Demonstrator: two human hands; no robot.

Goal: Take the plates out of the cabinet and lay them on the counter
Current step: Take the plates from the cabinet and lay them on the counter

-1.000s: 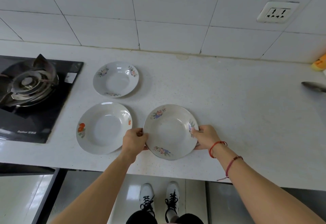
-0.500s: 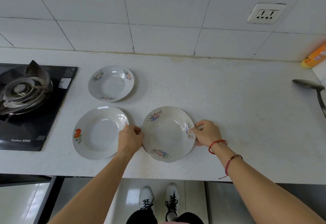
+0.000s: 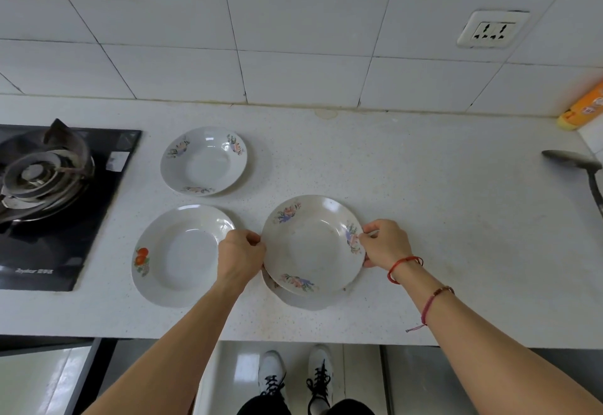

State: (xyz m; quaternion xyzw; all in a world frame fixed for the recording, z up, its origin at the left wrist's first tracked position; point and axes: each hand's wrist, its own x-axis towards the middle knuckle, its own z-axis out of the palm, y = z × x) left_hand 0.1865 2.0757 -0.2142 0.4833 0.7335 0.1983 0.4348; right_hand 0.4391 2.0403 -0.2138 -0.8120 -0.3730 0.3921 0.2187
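**Laying-out step.** The left hand (image 3: 239, 256) and right hand (image 3: 385, 245) pinch the rim of a flowered plate (image 3: 310, 245) at its 9 and 3 o'clock. It appears raised slightly off the counter (image 3: 440, 218), above a lower plate (image 3: 272, 284) whose edge peeks out at 7 o'clock. A fruit-marked plate (image 3: 176, 254) lies at 9 o'clock and a small plate (image 3: 204, 161) at 11 o'clock. The next move is probably to carry the flowered plate level toward 3 o'clock and set it down without knocking the others.

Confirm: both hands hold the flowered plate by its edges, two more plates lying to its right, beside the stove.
No. In the head view, left hand and right hand hold the flowered plate by its edges, but the fruit-print plate and far plate lie to its left, beside the stove.
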